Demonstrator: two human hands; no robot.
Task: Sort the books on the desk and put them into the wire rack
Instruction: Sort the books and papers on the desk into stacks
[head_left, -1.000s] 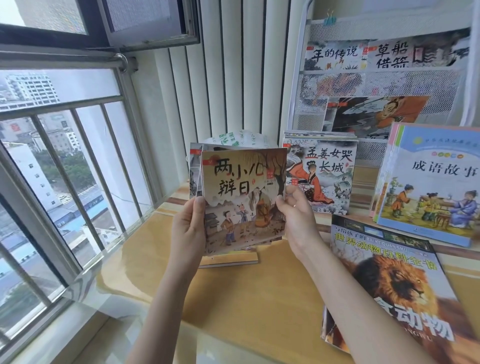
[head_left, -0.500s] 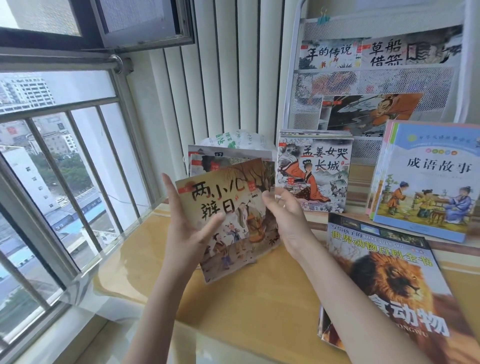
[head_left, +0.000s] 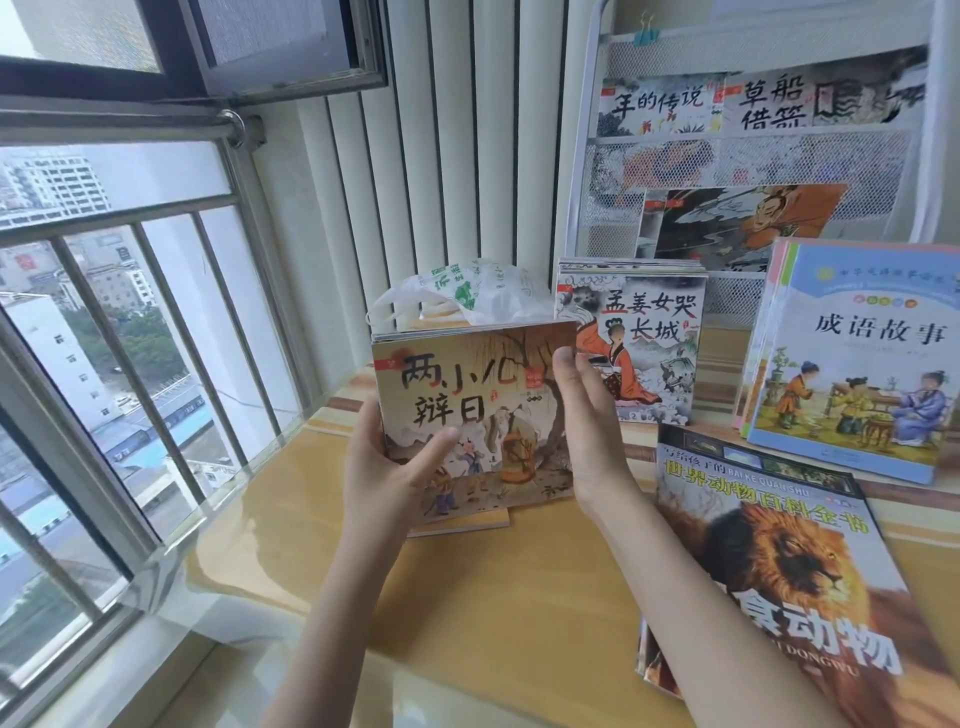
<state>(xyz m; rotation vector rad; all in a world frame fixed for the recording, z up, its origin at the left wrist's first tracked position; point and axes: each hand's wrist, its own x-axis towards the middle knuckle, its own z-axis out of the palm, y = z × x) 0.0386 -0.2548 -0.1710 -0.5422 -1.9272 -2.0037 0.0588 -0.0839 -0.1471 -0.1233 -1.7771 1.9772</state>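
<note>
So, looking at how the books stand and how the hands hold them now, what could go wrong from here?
1. The small picture books are a loose bunch. The left hand grips one edge, while the right hand only rests flat against the other, so some could slip out.
2. The blue story book only leans upright; a bump could tip it.
3. The lion book seems to overhang the desk edge under the right forearm, which could knock it off.

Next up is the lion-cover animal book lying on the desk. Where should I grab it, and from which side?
Probably by its left long edge, coming from the left over the bare desk. The lion-cover book lies flat, so it needs a pinch under an edge. The right forearm crosses its near left corner, and the blue storybooks crowd its far right corner. The left hand must first let go of the stack of thin picture books.
</note>
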